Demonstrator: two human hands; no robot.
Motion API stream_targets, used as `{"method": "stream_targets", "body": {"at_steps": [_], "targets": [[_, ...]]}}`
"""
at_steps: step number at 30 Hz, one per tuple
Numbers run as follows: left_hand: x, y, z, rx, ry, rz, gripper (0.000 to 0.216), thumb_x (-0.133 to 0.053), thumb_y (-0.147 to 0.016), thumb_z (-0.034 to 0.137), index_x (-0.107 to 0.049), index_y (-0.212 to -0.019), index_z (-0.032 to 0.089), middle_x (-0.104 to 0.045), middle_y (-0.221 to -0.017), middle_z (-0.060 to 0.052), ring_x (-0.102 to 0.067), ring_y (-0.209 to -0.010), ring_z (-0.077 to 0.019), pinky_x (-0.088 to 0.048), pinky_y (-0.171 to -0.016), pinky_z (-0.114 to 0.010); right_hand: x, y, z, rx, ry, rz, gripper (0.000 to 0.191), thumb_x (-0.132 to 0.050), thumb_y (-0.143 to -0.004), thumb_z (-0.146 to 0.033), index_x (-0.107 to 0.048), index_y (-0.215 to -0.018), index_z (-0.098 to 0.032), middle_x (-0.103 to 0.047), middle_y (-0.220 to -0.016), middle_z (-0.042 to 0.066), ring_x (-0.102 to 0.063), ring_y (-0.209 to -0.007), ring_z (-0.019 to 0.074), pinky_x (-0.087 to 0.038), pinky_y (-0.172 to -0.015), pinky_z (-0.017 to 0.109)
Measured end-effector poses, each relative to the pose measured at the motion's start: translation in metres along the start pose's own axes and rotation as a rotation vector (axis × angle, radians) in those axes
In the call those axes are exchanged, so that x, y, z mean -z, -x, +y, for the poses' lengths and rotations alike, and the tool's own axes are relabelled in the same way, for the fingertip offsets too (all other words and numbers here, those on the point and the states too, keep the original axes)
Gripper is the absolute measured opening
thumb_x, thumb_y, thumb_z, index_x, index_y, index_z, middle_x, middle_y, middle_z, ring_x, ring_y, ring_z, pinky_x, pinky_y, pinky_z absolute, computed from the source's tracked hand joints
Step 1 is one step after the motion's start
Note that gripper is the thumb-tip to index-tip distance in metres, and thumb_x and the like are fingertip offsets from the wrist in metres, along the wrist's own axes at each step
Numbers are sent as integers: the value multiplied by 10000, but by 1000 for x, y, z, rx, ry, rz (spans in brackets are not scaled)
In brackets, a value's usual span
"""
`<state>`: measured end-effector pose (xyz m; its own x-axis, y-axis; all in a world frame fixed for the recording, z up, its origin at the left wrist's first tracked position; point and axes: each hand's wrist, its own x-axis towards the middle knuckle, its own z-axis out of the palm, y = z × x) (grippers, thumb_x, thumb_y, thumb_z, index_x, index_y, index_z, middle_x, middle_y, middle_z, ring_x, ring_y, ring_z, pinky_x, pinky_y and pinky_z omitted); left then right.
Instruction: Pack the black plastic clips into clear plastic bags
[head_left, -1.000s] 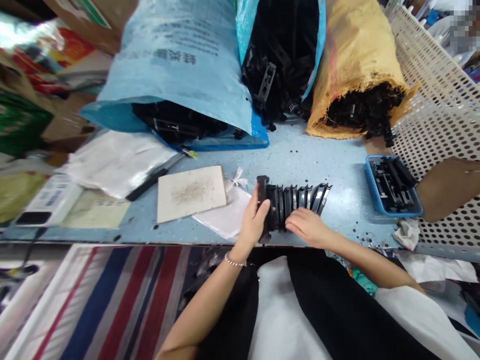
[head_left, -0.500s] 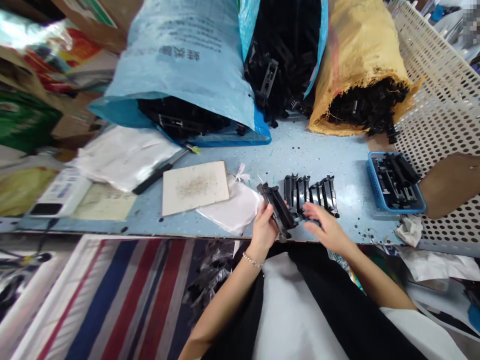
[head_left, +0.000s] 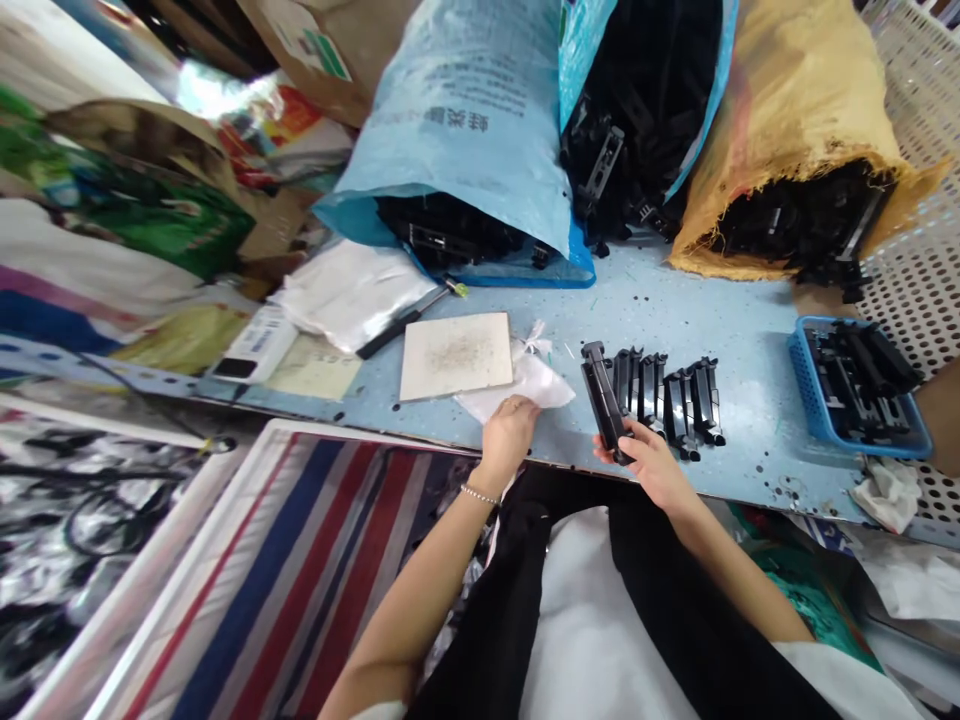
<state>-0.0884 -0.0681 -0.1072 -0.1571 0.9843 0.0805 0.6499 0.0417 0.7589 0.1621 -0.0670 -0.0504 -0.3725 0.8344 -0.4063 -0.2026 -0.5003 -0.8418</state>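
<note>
Since right hand (head_left: 649, 460) pinches the black part (head_left: 601, 392) by one end, beside the row (head_left: 679, 408), slipping could skew the row; left hand (head_left: 508, 434) grip: can't tell.

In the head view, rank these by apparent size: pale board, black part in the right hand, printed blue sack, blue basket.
Largest to smallest:
1. Printed blue sack, even with its top cut off by the frame
2. Blue basket
3. Pale board
4. Black part in the right hand
</note>
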Motion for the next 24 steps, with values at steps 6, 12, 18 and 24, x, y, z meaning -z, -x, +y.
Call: {"method": "stream_targets", "body": {"at_steps": [6, 12, 18, 24], "targets": [[14, -25, -16, 331, 400, -96, 275, -700, -712, 415, -583, -635, 179, -570, -590, 27, -508, -605, -136, -396, -620, -263, -13, -10, 12, -28, -221, 1, 316, -775, -735, -378, -689, -958, -171, -777, -950, 93, -729, -835, 224, -567, -804, 370], [22, -27, -22, 364, 497, -138, 329, -751, -628, 449, -624, -697, 153, -582, -589, 37, -478, -554, -102, -365, -561, -236, -28, -30, 11, -85, -395, -85, 280, -722, -776, -393, -706, -943, -168, -779, -984, 99, -733, -886, 240, -581, -861, 389], [22, -31, -16, 342, 473, -159, 292, -797, -589, 341, -571, -613, 158, -550, -547, 50, -459, -514, -91, -332, -511, -220, -70, -72, 12, -108, -565, -187, 289, -676, -785, -408, -701, -933, -161, -780, -969, 99, -702, -1031, 275, -550, -963, 451], [48, -28, -15, 150, 324, -143, 50, -633, -745, 165, -591, -719, 171, -703, -786, -39, -649, -768, -179, -512, -733, -314, -78, -103, 25, 45, -488, 23, 208, -703, -767, -369, -653, -882, -203, -776, -894, 58, -715, -986, 224, -560, -809, 322]]}}
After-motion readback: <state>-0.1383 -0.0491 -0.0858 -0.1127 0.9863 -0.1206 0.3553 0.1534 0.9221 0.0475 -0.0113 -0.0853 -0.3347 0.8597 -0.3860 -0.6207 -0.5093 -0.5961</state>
